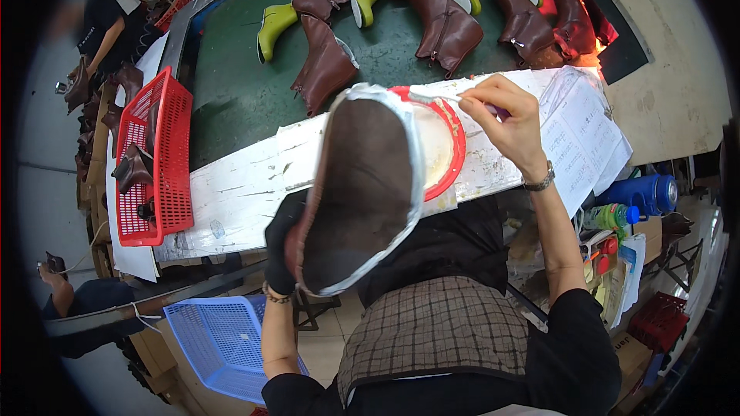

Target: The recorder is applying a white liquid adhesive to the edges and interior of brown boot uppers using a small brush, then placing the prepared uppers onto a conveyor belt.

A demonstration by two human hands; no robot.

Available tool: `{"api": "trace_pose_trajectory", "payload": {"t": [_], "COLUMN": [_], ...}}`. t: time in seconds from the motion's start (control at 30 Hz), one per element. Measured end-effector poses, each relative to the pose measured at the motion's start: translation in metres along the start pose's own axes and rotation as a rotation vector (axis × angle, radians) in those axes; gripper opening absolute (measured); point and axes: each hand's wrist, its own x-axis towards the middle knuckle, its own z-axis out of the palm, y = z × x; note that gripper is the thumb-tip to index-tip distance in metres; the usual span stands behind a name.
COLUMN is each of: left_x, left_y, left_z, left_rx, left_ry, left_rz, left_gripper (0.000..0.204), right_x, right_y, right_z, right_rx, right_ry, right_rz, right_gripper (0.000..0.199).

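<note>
Boot (362,192) held sole-up in gloved left hand (281,250), fingers clamped on its heel end, long axis running from near left toward far right; brush (455,97) pinched in right hand (509,119) just beyond toe, over red-rimmed glue bowl (456,139) on white bench (239,192).

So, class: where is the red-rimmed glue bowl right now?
The red-rimmed bowl sits centre of the head view on the white board, partly behind the upturned boot, beside the right hand.

Left hand (279,250) grips upturned boot (362,192) (right hand (509,119) brushing).
</note>
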Motion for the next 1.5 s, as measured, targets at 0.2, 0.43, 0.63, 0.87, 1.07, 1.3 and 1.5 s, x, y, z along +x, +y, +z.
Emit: {"api": "trace_pose_trajectory", "payload": {"t": [0.2, 0.43, 0.63, 0.87, 1.07, 1.3, 1.5], "left_x": [0.014, 0.038, 0.049, 0.028, 0.034, 0.031, 0.039], "left_y": [-0.009, -0.014, -0.018, -0.020, -0.024, -0.027, -0.026], "left_z": [-0.034, -0.015, -0.007, -0.009, 0.005, -0.007, 0.025], "left_rx": [-0.210, -0.451, -0.672, -0.926, -1.150, -1.190, -1.022], "left_ry": [0.081, 0.199, 0.258, 0.348, 0.413, 0.336, 0.062], "left_rz": [-0.113, -0.220, -0.312, -0.399, -0.490, -0.533, -0.574], "left_gripper": [0.041, 0.043, 0.044, 0.046, 0.047, 0.047, 0.045], "right_x": [-0.016, -0.009, -0.003, -0.023, -0.006, -0.035, -0.016], "right_y": [0.017, -0.014, -0.026, -0.023, -0.026, -0.023, -0.026], "right_z": [0.017, -0.002, 0.011, 0.000, 0.007, -0.016, 0.001], "right_rx": [-0.468, 0.000, 0.186, 0.200, 0.222, 0.151, 0.196], "right_ry": [-0.247, -0.161, -0.150, -0.135, -0.138, -0.172, -0.183], "right_rz": [-0.099, 0.007, -0.140, -0.035, -0.107, -0.022, 0.010], "right_gripper": [0.010, 0.013, 0.015, 0.017, 0.016, 0.017, 0.016]}}
